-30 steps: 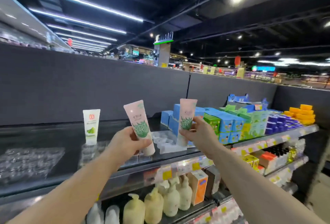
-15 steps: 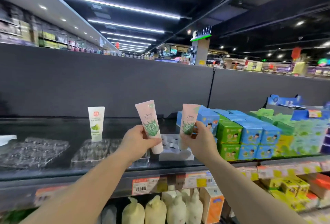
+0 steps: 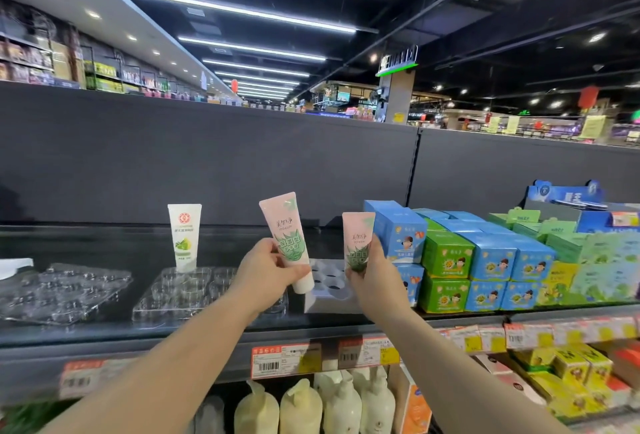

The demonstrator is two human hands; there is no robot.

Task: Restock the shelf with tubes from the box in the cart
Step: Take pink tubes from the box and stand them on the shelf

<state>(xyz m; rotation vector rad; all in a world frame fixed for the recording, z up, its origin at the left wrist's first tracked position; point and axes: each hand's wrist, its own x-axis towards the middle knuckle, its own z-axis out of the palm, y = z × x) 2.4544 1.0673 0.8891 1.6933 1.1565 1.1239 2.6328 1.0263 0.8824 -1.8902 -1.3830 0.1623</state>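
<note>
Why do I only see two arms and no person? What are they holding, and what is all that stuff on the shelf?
The camera sits on the person's head, so you see what they see: their own arms reaching out. The left hand holds one pink tube, and the right hand holds another pink tube. Both are over a dark shelf in a shop. On it stand a white tube in a clear plastic tray with round holes, and stacked blue and green boxes to the right.

Both forearms are bare, with no sleeves, down to left grip [image 3: 268, 271] and right grip [image 3: 375, 277].
</note>
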